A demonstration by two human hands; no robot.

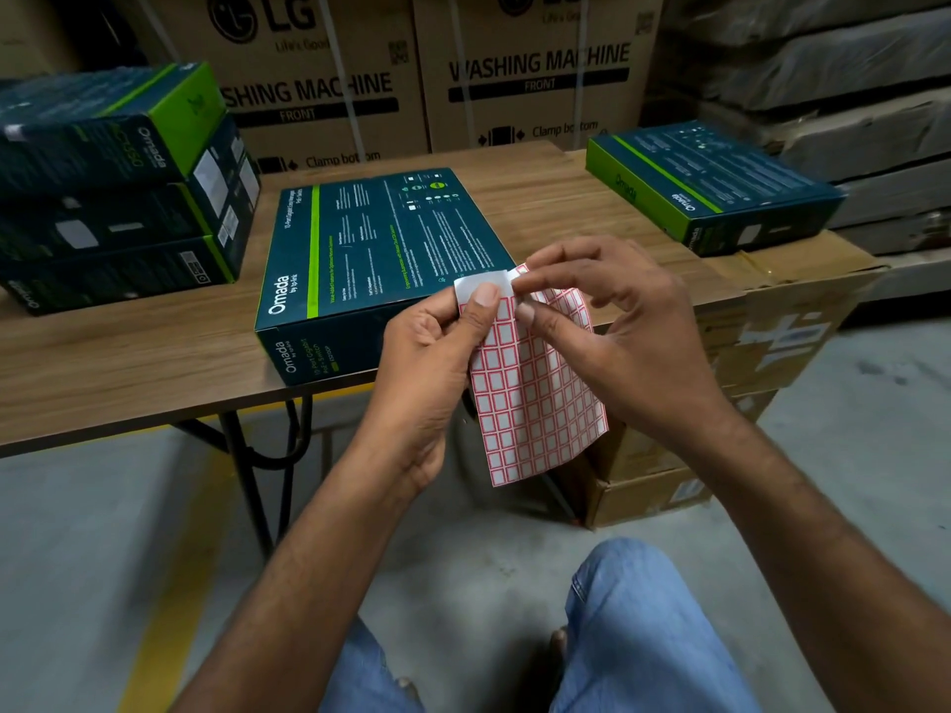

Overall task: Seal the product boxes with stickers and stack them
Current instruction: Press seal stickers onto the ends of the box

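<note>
A dark teal and green product box (370, 249) lies flat on the wooden table (128, 362), right in front of me. My left hand (427, 373) grips a sheet of red-bordered white stickers (535, 398) by its top left corner, thumb on the front. My right hand (617, 326) pinches the sheet's top edge with thumb and forefinger, where a white strip is folded back. The sheet hangs just before the box's near right corner. Three like boxes are stacked (118, 198) at the table's left. One more box (715, 187) lies at the right.
Large brown washing machine cartons (329, 79) stand behind the table. A worn cardboard carton (772, 352) stands by the table's right end, with wrapped stacked goods (844, 95) behind it. Grey floor with a yellow line (170, 599) lies below. My knees in jeans (633, 635) are at the bottom.
</note>
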